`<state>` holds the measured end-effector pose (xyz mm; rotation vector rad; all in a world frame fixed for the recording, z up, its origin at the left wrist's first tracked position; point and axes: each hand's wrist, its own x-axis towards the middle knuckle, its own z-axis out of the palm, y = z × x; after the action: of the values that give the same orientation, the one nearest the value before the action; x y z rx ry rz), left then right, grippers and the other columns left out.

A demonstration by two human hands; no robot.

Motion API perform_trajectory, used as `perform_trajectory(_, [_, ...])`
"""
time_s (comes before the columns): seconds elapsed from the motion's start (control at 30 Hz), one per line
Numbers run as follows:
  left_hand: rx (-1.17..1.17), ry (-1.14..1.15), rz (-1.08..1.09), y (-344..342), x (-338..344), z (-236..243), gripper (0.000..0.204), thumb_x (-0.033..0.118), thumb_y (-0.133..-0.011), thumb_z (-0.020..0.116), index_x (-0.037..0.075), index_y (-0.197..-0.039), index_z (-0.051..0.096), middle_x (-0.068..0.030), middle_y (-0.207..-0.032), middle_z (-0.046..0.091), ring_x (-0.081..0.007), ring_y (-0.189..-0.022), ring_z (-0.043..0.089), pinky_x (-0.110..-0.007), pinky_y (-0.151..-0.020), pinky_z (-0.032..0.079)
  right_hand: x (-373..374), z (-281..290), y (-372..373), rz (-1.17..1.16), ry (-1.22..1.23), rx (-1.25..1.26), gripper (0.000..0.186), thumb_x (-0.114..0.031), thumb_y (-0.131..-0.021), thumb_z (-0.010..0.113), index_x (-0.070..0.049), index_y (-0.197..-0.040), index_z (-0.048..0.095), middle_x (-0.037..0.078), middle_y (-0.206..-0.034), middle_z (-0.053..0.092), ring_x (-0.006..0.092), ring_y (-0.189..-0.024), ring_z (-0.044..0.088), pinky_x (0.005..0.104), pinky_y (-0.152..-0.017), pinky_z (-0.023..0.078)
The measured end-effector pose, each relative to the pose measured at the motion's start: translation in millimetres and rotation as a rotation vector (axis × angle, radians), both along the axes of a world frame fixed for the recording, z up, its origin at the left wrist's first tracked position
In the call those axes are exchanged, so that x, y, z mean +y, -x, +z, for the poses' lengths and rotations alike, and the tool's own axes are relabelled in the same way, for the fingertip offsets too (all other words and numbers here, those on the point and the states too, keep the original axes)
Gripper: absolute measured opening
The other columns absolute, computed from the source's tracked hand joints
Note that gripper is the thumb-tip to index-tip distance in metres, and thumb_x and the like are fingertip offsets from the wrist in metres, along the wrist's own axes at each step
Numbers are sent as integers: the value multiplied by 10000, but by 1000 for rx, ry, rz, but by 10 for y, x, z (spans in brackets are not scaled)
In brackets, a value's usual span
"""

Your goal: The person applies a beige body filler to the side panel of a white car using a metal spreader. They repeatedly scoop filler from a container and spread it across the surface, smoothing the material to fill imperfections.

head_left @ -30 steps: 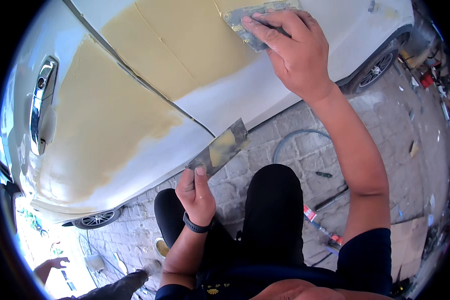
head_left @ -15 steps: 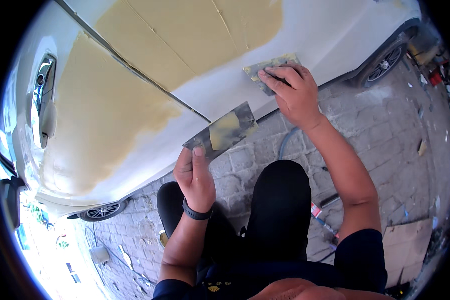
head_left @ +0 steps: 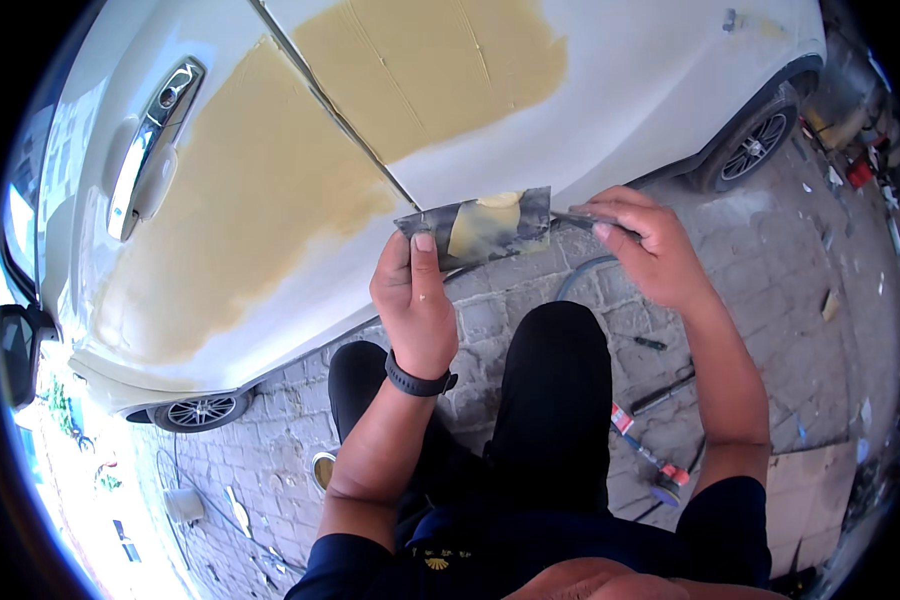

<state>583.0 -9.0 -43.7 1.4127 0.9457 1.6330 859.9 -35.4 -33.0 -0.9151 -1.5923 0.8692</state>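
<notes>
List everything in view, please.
Car: one, white, across top.
Filler patches: two large, tan, on car.
Door handle: one, chrome, upper left.
Wheels: two, dark, under car.
Plate: one, dark and yellow, centre.
Spreader: one, dark, right of plate.
Hose: one, grey, right of centre.
Tool: one, red-purple, lower right.
Can: one, yellowish inside, lower left.
Bucket: one, pale, lower left.
Cardboard: one, tan, lower right.
Clutter: uncounted, mixed, right edge.
Watch: one, black, left wrist.
Legs: two, black-clad, bottom centre.
Left hand: one, holding plate.
Right hand: one, holding spreader.
</notes>
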Motion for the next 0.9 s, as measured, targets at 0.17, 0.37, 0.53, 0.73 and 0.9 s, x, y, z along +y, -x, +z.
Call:
perform_trajectory(0.17, [150, -90, 23, -27, -141, -29, 261, 146, -1099, 579, -10, -891, 553, 23, -732, 420, -77, -730, 353, -260, -618, 325, -53, -103, 431, -187, 143, 934, 219, -64, -1050, 625, 28, -1235, 695, 41, -1186, 715, 97, -1056, 634, 272, -956, 491])
perform_trajectory(0.37, [482, -81, -24, -153, -287, 196, 157, 114, -1089, 575, -26, -1043, 631, -31, -721, 487, -105, -710, 408, -276, -642, 388, 28, -244, 869, -104, 223, 893, 222, -68, -1044, 643, 26, -1240, 693, 25, -1110, 715, 77, -1008, 622, 266, -927, 486])
perform_trajectory(0.53, [640, -44, -73, 106, -182, -136, 211, 110, -1077, 567, -31, -922, 593, -127, -691, 453, -185, -653, 405, -330, -610, 400, 460, 299, 458, -344, -287, 328, 207, -75, -1033, 652, -3, -1214, 721, 38, -1040, 720, 140, -916, 643, 289, -851, 499])
perform_trajectory(0.73, [481, 91, -13, 378, -246, -317, 279, 98, -1069, 602, -13, -841, 487, -73, -696, 378, -144, -688, 319, -320, -593, 341, 1179, 1495, -107, -669, -1121, -569, 302, 5, -841, 672, -70, -1114, 777, 113, -1038, 689, 331, -946, 661, 429, -826, 558])
perform_trajectory(0.9, [417, 134, 2, 496, -268, -435, 282, 108, -1072, 610, -6, -842, 494, -37, -694, 382, -110, -704, 325, -299, -593, 329, 1430, 1536, -137, -627, -1127, -701, 322, 18, -846, 655, -64, -1136, 766, 128, -1087, 695, 339, -983, 666, 429, -844, 560])
